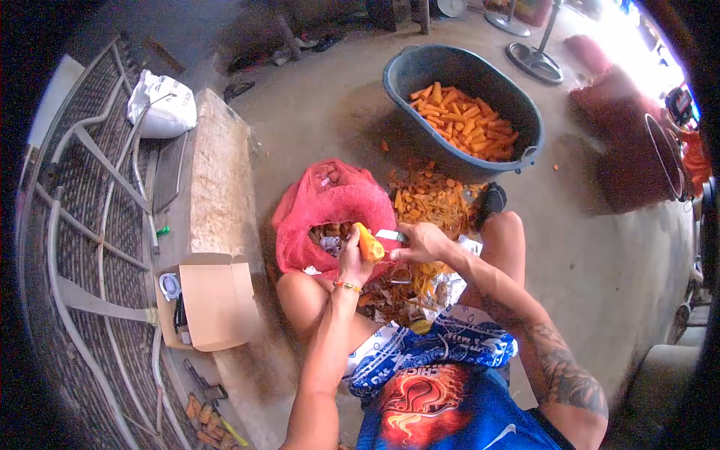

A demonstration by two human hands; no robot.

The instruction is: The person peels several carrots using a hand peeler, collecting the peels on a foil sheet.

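Note:
My left hand (352, 262) is wrapped round an orange carrot (369, 244), which it holds up over the edge of a red mesh bag (292, 225). To the right, my right hand (422, 242) grips a tool with a pale flat blade (391, 235), its tip close beside the carrot. Crumpled paper and dark scraps show in the bag's open mouth. Orange peelings and pieces (431, 202) lie heaped on the floor just beyond my right hand.
A dark oval tub (397, 75) of orange carrot pieces stands ahead. An open cardboard box (217, 307) and a white sack (161, 106) are at the left by a metal-framed bench. A dark red container (626, 142) stands at the right, with fan bases behind.

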